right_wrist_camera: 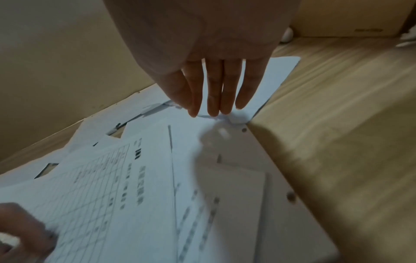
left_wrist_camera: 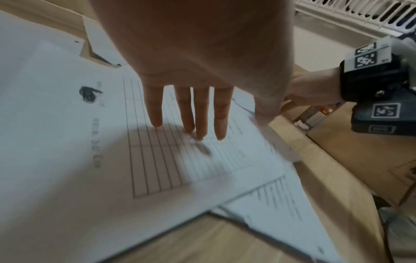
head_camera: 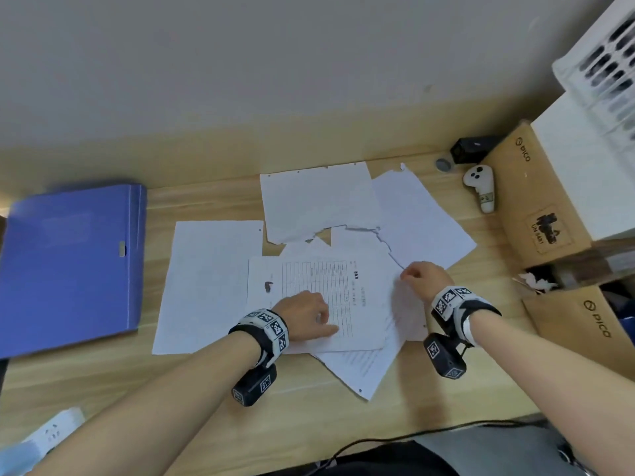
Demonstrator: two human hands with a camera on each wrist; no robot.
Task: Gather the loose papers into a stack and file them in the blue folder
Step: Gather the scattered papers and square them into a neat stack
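Observation:
The blue folder (head_camera: 68, 262) lies closed at the desk's left. Several loose white papers are spread over the middle: a blank sheet (head_camera: 206, 286), a torn sheet (head_camera: 316, 201) at the back, another sheet (head_camera: 419, 218) to the right, and a printed table sheet (head_camera: 319, 293) (left_wrist_camera: 157, 160) (right_wrist_camera: 101, 186) on top. My left hand (head_camera: 307, 316) presses on the table sheet with straight fingers (left_wrist_camera: 200, 115). My right hand (head_camera: 424, 276) touches the far right corner of the overlapping sheets, its straight fingertips (right_wrist_camera: 213, 106) down on the paper. A sheet with text (head_camera: 360, 369) pokes out toward me.
Cardboard boxes (head_camera: 536, 201) (head_camera: 584, 324) line the right side, with a white basket (head_camera: 604, 63) above. A white controller (head_camera: 481, 190) and a small black box (head_camera: 470, 149) sit at the back right. A power strip (head_camera: 51, 431) lies front left; a black cable (head_camera: 412, 434) runs along the front edge.

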